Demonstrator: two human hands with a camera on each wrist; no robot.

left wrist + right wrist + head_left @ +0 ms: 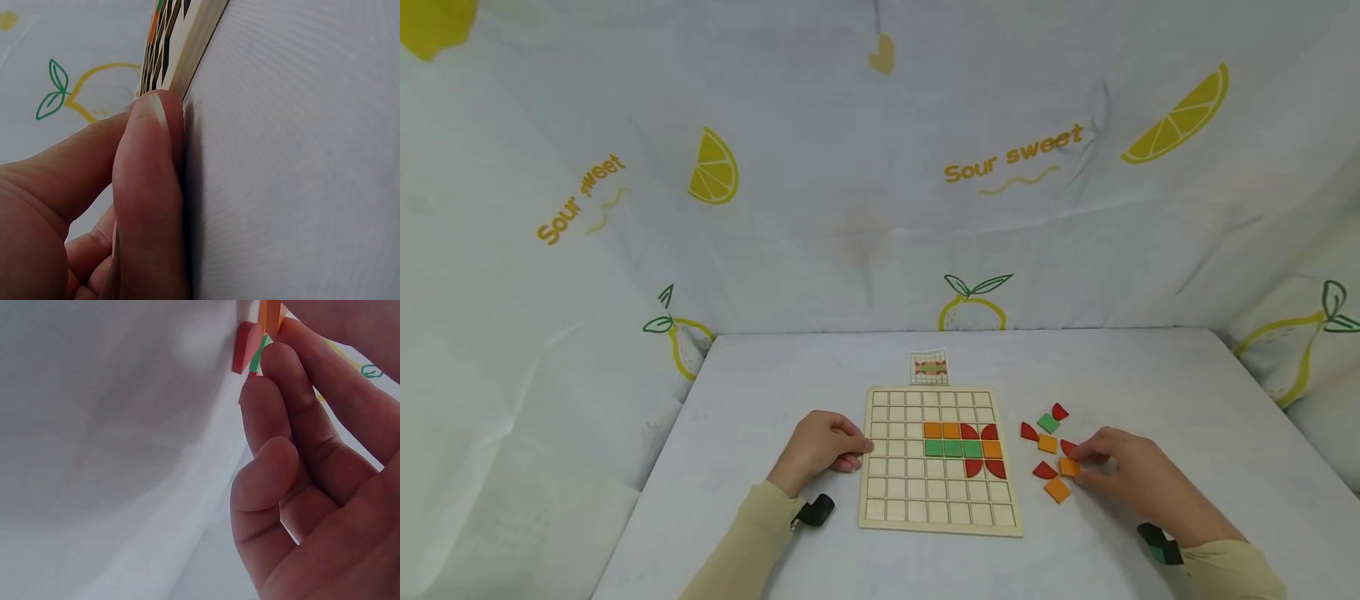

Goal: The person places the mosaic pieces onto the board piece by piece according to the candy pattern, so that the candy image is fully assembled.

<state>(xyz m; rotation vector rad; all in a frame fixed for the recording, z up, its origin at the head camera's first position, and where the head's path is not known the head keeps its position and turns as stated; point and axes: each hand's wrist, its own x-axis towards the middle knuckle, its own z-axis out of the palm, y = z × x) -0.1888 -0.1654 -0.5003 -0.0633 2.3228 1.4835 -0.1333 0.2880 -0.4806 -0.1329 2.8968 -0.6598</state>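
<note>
A wooden grid board lies flat on the table, with orange squares, green squares and red quarter-circle tiles set in cells on its right half. My left hand pinches the board's left edge; in the left wrist view thumb and finger meet at the wooden edge. On the right, my right hand pinches an orange square tile between thumb and finger. In the right wrist view that orange tile shows at the top, its contact partly hidden by the hand.
Loose tiles lie between the board and my right hand: an orange square, another orange square, a green square and several red quarter-circles. A small pattern card stands behind the board. White lemon-printed cloth hangs behind the table.
</note>
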